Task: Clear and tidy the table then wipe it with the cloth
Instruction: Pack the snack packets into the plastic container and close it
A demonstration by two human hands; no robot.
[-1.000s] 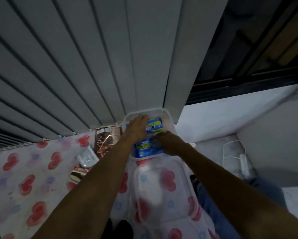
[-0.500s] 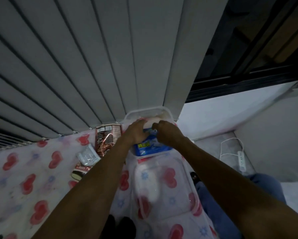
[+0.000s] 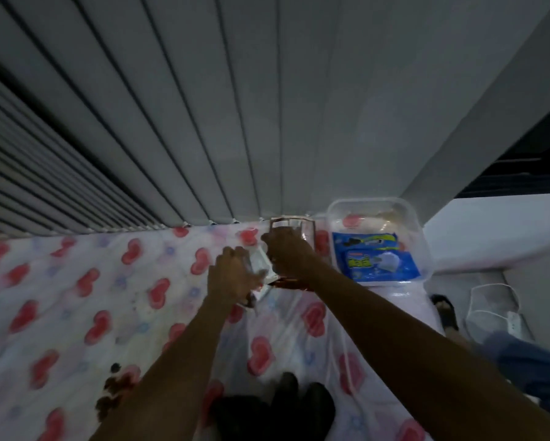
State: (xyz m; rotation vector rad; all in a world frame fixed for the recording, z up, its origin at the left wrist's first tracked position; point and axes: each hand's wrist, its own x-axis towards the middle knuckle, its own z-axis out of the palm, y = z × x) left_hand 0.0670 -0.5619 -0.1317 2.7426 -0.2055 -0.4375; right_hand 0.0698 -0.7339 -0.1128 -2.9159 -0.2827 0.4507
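The table wears a plastic cloth printed with red hearts (image 3: 76,281). At its far edge my right hand (image 3: 286,253) is closed around a brown snack packet (image 3: 294,225), which stands upright against the wall. Just left of it, my left hand (image 3: 232,278) grips a small clear plastic packet (image 3: 262,265). At the table's far right corner sits a clear plastic container (image 3: 420,237) holding blue packets (image 3: 378,262). No wiping cloth is in view.
Dark crumbs or stains (image 3: 114,393) mark the near left of the table. A dark object (image 3: 267,409) lies at the near edge. Grey slatted blinds (image 3: 203,106) back the table. On the floor at right are a sandalled foot (image 3: 445,313) and a power strip (image 3: 512,323).
Both hands left the container with the blue packets and moved left. The right hand took the brown packet and the left took the clear packet. The view swung left.
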